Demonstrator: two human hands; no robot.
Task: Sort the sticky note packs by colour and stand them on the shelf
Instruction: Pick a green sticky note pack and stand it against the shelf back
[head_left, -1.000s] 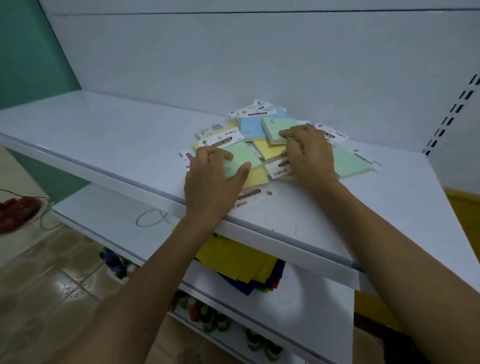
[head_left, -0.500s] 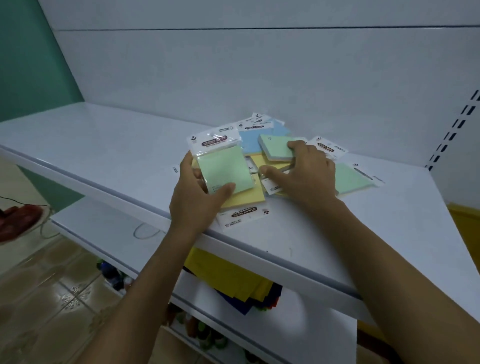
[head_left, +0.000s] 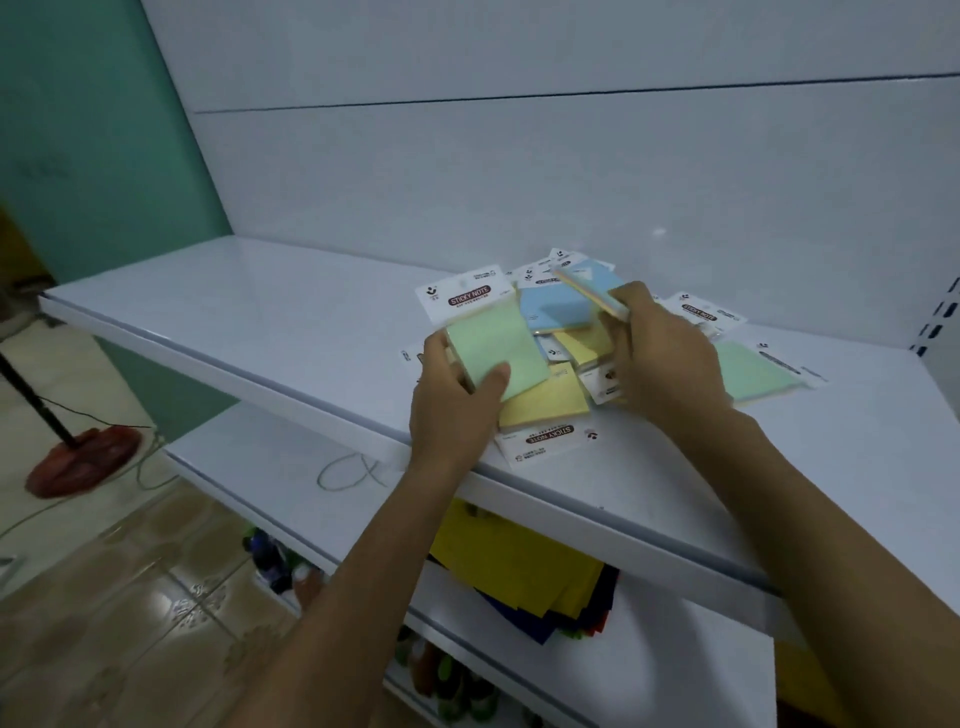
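left hand (head_left: 462, 400) gripped green plastic-wrapped sticky note pack (head_left: 496, 353) above mixed pile (head_left: 545, 402), guessing for sorting; right hand (head_left: 670, 364) pinched second pack (head_left: 592, 292), colour blurred

Ahead of you, a glossy white top shelf (head_left: 260, 312) runs from the near left to the far right. Behind it is a pale white panelled back wall (head_left: 519, 182) crossed by one dark horizontal seam. A slotted white upright (head_left: 937, 325) stands at the far right. On your left, a teal-green wall (head_left: 78, 130) meets a brown glazed tile floor (head_left: 130, 634). A red round stand base (head_left: 85, 460) sits there. Below, a lower white shelf (head_left: 249, 447) carries a looped white cable (head_left: 345, 470). The light is dim and even.
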